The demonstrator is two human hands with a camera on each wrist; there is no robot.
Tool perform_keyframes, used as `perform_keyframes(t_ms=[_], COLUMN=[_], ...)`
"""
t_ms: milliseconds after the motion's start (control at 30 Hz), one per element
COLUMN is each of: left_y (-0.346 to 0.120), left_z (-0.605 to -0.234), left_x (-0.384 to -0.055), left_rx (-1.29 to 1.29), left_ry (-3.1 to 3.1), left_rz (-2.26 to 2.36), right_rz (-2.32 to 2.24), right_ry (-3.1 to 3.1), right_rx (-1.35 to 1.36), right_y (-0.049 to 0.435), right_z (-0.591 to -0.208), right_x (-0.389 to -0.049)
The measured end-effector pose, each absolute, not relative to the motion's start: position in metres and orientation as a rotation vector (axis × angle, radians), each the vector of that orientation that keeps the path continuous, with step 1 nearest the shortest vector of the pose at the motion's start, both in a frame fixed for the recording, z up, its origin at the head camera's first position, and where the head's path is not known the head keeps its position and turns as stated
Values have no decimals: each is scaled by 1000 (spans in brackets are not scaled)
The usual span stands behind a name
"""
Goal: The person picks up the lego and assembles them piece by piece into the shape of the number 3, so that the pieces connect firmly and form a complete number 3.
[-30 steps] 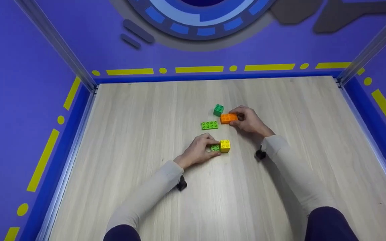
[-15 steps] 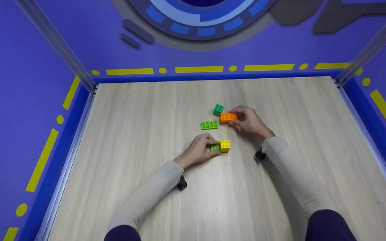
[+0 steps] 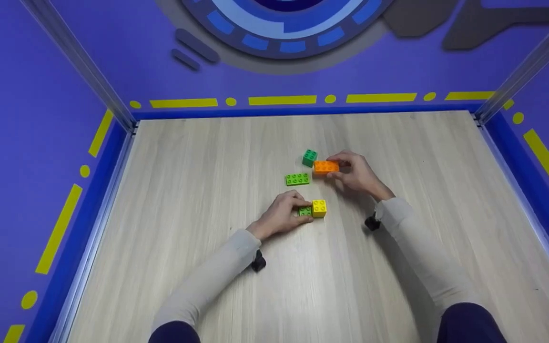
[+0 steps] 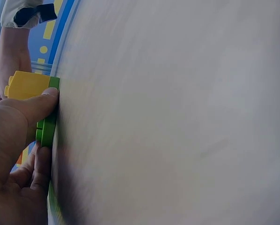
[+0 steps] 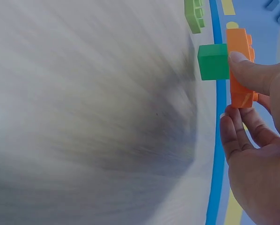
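My left hand (image 3: 285,212) pinches a flat lime-green toy brick (image 4: 48,129) between thumb and fingers, low against the tabletop. On that flat piece's right end sits a yellow square brick (image 3: 319,208), studs up. My right hand (image 3: 354,172) grips the right end of a longer orange brick (image 5: 241,70), thumb on one side and fingers on the other. The right wrist view shows this orange brick raised off the table. Just behind its left end stands a dark green square brick (image 3: 310,157). Between the hands lies another flat lime-green brick (image 3: 297,179).
The pale wood tabletop (image 3: 198,190) carries all the bricks. Blue-purple panels with yellow markings, the back panel (image 3: 284,85) among them, enclose it at the back and both sides. Metal rails run along the side edges.
The orange brick has risen slightly and shifted a little right with my right hand. My left hand, with the lime-green and yellow bricks, stays in place.
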State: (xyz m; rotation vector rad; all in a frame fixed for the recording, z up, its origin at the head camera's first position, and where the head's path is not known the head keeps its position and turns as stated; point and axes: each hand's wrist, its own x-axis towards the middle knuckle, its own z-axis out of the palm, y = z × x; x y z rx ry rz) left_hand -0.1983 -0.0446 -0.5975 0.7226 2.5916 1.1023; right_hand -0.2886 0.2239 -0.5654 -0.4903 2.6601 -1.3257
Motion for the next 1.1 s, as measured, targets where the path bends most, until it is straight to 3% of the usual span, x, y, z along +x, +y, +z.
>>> perform_keyframes(t_ms=[1100], left_y=[-45], left_z=[-601], left_x=[-200], left_rx=[720], left_ry=[2588], left_rz=[1156], right_rz=[-1384], right_ry=[2665], right_rx=[-683], right_y=[221], right_z=[-546], right_x=[-266])
